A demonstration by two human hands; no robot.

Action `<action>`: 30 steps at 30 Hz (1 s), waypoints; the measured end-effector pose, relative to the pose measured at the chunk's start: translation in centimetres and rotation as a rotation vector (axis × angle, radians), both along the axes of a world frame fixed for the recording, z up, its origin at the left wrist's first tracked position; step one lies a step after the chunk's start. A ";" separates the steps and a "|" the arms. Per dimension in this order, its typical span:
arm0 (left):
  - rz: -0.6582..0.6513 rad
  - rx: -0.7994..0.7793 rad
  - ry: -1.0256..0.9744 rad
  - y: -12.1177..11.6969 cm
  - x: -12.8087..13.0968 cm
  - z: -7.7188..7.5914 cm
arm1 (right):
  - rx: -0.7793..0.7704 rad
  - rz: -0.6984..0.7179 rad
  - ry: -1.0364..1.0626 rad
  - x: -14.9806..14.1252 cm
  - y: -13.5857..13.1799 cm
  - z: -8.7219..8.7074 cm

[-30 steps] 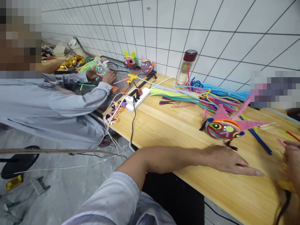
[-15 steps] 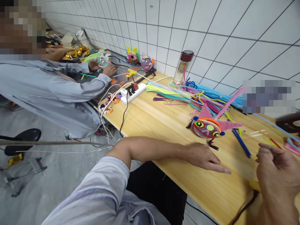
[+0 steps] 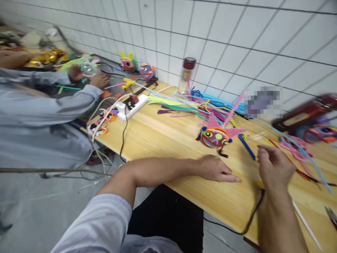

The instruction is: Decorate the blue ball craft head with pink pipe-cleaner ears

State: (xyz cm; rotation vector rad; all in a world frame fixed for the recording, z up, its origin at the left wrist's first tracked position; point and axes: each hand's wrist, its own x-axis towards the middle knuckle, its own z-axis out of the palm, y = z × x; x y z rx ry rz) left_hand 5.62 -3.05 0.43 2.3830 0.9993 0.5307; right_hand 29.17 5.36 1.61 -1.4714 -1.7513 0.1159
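Note:
My left hand (image 3: 214,169) rests on the wooden table with one digit stretched to the right and the other fingers curled; nothing shows in it. Just beyond it stands a fish-like ornament (image 3: 215,137) with green-ringed eyes, pink fins and dark tassels. My right hand (image 3: 276,167) is closed above the table, and what lies inside its fingers, if anything, is hidden. Beside its wrist a yellow tool end (image 3: 260,185) with a dark cord peeks out, mostly covered. Blue sticks (image 3: 246,147) lie between the ornament and my right hand.
Bundled pipe cleaners (image 3: 181,102) lie along the wall by a glass bottle (image 3: 186,75). At left, a white power strip (image 3: 134,107) trails cables. A co-worker's hands (image 3: 98,80) hold another ornament. A dark red flask (image 3: 306,110) and pliers (image 3: 331,214) are at right.
The view has swung right, so the scene sits further left and the red flask, white stick and pliers show. My hands keep nearly the same pose.

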 end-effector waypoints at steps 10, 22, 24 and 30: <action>0.037 0.115 -0.073 -0.3 0.2 0.0 | -0.101 -0.001 0.041 -1.1 -0.8 1.0; 0.048 0.045 -0.090 -0.3 0.4 -0.2 | -0.157 -0.057 0.131 -0.5 -0.5 -0.3; 0.047 0.034 -0.083 -0.3 0.4 0.0 | -0.158 -0.042 0.143 -0.6 -0.5 -0.3; 0.054 0.023 -0.042 -0.1 0.4 0.3 | -0.166 0.009 0.068 -1.0 -0.7 0.2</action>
